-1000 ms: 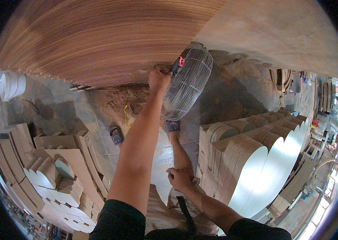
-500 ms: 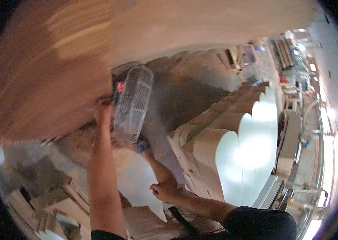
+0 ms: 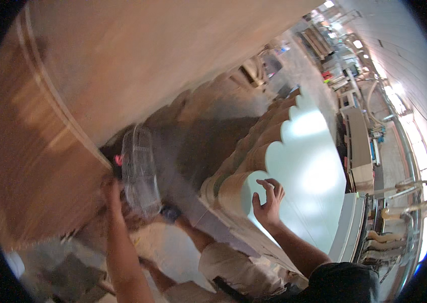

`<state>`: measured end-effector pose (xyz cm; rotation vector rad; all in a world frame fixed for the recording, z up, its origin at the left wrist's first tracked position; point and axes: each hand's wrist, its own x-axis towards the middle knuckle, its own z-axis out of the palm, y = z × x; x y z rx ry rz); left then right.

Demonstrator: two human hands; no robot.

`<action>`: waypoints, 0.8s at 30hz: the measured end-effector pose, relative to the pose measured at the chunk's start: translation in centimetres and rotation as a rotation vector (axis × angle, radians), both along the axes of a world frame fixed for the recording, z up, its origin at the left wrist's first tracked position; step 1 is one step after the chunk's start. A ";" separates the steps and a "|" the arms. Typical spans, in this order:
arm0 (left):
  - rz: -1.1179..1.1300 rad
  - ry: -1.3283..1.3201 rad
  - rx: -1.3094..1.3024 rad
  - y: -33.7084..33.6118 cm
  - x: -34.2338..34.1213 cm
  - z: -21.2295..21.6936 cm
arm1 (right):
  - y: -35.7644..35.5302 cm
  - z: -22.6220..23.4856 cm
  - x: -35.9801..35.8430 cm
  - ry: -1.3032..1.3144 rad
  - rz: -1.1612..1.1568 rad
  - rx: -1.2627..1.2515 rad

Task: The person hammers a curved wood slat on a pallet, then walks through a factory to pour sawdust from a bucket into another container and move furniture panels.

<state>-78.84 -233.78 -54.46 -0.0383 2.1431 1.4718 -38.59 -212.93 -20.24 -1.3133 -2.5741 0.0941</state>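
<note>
My left hand (image 3: 111, 186) reaches forward to the lower edge of a large brown board surface (image 3: 46, 166); it is dark and blurred, so whether its fingers grip the edge is hard to make out. My right hand (image 3: 270, 202) is raised over a stack of panels with scalloped ends (image 3: 304, 166), whose top face is pale and glossy. Its fingers are spread and slightly bent, with nothing in them. Whether they touch the top panel does not show.
A fan with a wire guard (image 3: 140, 171) stands just beyond my left hand. My foot (image 3: 171, 212) is on the floor between the fan and the panel stack. Along the right run benches and pipes (image 3: 400, 242). More boards (image 3: 317, 43) stand far off.
My right hand has risen from near my leg to above the pale panel stack, and its fingers have opened. My left hand stays by the brown board's edge while the view has swung.
</note>
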 end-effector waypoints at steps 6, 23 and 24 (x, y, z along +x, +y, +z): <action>-0.011 -0.086 -0.030 0.2 -2.1 -1.5 | 3.1 -3.5 3.9 0.001 -0.216 -0.112; -0.132 -0.216 0.053 1.6 -2.7 -0.1 | 1.6 -6.1 5.9 0.015 -0.165 -0.036; -0.126 -0.229 0.065 2.9 -2.8 2.2 | 1.2 -5.7 6.0 0.011 -0.201 -0.008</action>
